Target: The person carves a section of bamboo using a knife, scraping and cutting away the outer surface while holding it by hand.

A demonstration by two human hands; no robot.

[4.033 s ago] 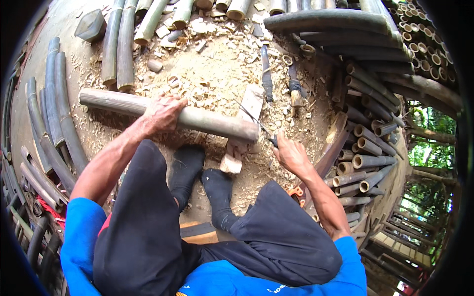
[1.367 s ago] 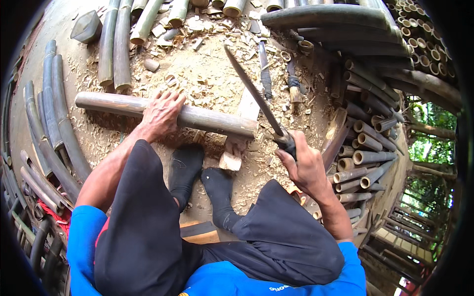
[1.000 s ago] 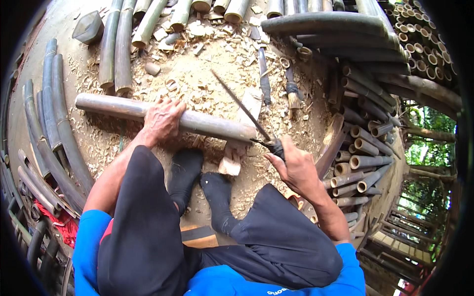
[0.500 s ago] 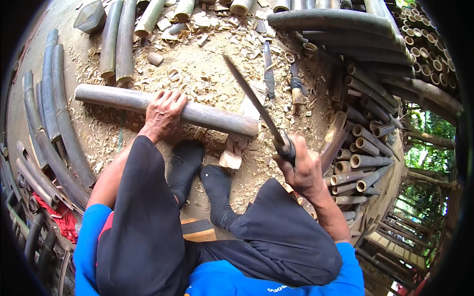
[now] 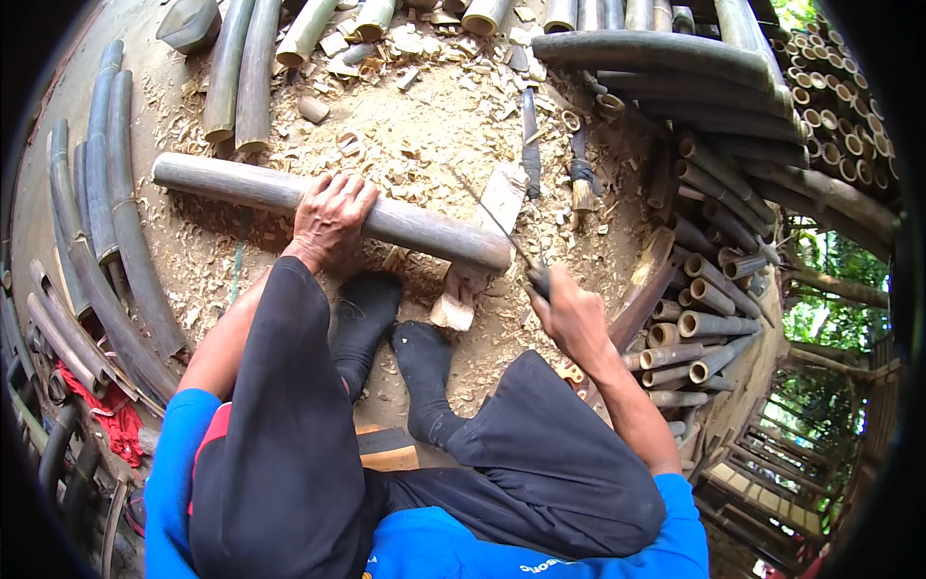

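Observation:
A length of bamboo lies across in front of me, its right end resting on a wooden block. My left hand grips it from above near the middle, fingers wrapped over it. Closed round the dark handle of a machete is my right hand, just right of the bamboo's end. The blade points up and to the left, seen nearly edge-on, close to the bamboo's right end; whether they touch I cannot tell.
Two more knives with wrapped handles, one a dark blade and one with a wooden grip, lie beyond the block. Wood chips cover the ground. Bamboo stacks stand at right and left. My socked feet are near the block.
My right hand has moved slightly down, and the machete blade has turned from showing its broad side to nearly edge-on. The bamboo stays under my left hand.

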